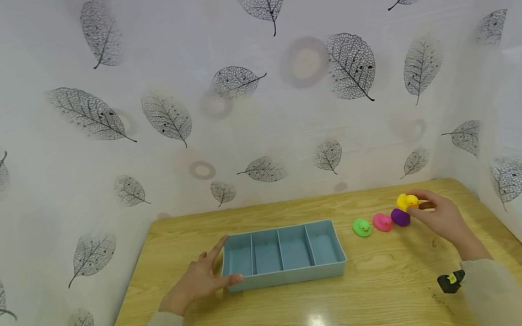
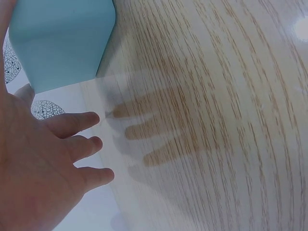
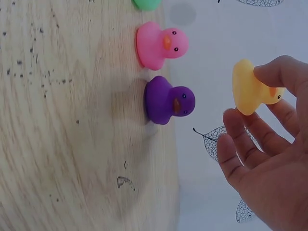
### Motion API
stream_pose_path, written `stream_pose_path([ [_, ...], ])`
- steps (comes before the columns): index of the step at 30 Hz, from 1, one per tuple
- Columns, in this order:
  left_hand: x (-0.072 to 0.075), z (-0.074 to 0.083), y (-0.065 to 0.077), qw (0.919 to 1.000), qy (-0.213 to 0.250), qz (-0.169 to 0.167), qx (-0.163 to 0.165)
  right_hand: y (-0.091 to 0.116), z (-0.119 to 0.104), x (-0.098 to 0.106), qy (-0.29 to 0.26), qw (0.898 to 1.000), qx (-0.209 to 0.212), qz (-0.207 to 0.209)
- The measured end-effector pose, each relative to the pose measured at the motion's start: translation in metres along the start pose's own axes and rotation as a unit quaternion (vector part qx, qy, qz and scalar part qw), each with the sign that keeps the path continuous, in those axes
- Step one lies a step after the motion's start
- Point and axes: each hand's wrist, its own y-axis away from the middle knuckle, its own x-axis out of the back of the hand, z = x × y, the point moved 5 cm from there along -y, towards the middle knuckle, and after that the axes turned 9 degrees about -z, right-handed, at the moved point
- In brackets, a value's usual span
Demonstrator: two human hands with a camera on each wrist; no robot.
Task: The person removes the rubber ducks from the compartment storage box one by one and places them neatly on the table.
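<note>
My right hand pinches a yellow rubber duck between thumb and fingers, lifted off the table. Just below it in the head view, a purple duck stands on the wood. To its left are a pink duck and a green duck, forming a row. My left hand is spread at the left end of a blue-grey tray with side-by-side compartments. Its thumb touches the front rim and its index finger reaches the back left corner; the other fingers stick out straight in the left wrist view.
A wood-grain table carries everything, with dark specks on its right side. White sheeting with a leaf print rises behind and at both sides. A black wrist device sits at my right cuff.
</note>
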Motion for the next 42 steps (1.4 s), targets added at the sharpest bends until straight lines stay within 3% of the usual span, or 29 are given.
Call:
stream_pose_path([
  [20,0.000,0.001,-0.001,1.0000,-0.004,-0.002,-0.002,0.001,0.040,0.008,0.033,0.999,-0.011,0.002],
  [30,-0.001,0.001,-0.001,1.0000,-0.008,-0.003,0.002,0.001,0.054,0.006,0.040,0.997,-0.047,-0.037],
  [42,0.000,0.002,0.000,1.0000,-0.003,-0.003,0.002,-0.004,0.066,-0.002,0.048,0.997,-0.034,-0.041],
])
